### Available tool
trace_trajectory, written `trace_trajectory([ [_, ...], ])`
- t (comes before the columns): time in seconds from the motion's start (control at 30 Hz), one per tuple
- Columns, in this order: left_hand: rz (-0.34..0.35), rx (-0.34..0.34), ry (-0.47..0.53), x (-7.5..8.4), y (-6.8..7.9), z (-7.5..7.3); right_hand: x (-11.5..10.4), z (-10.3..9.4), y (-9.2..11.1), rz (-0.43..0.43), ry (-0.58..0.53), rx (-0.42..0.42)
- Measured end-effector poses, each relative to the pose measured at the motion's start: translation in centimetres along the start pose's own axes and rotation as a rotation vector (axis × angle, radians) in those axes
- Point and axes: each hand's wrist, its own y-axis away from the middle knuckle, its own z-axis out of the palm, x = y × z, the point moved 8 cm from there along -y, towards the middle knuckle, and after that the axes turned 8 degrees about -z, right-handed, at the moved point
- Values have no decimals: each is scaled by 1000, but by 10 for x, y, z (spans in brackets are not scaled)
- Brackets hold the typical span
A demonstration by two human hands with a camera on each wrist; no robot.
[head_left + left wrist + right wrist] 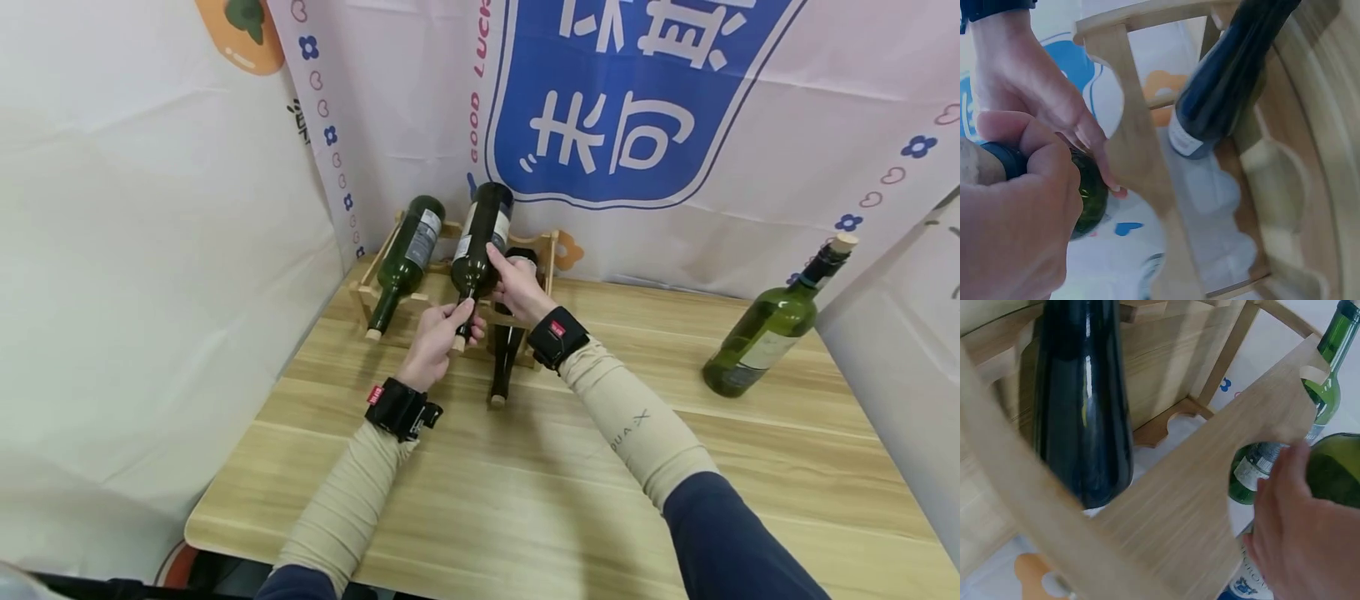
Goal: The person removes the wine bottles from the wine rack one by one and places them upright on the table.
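A dark wine bottle [474, 271] with a pale label lies tilted over the middle of a wooden wine rack [550, 267], its corked neck towards the front. My left hand [435, 337] grips that neck. My right hand [521, 287] holds the bottle at its shoulder, thumb on top; in the right wrist view its fingers [1282, 487] are between the green glass [1338, 472] and the rack's board [1179, 506]. Left of it, a green wine bottle [412, 246] rests in the upper tier. Another dark bottle [506, 362] lies lower at the right, neck forward.
A green corked wine bottle [772, 329] stands upright at the right of the wooden table [480, 500]. Printed cloth [420, 100] hangs right behind the rack, and a white sheet [150, 292] closes off the left side.
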Motion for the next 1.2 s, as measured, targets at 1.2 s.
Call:
trace_trajectory([
  [1.2,75,-84,-10,-3,7,82,-31,-68,45,-73,19,33],
])
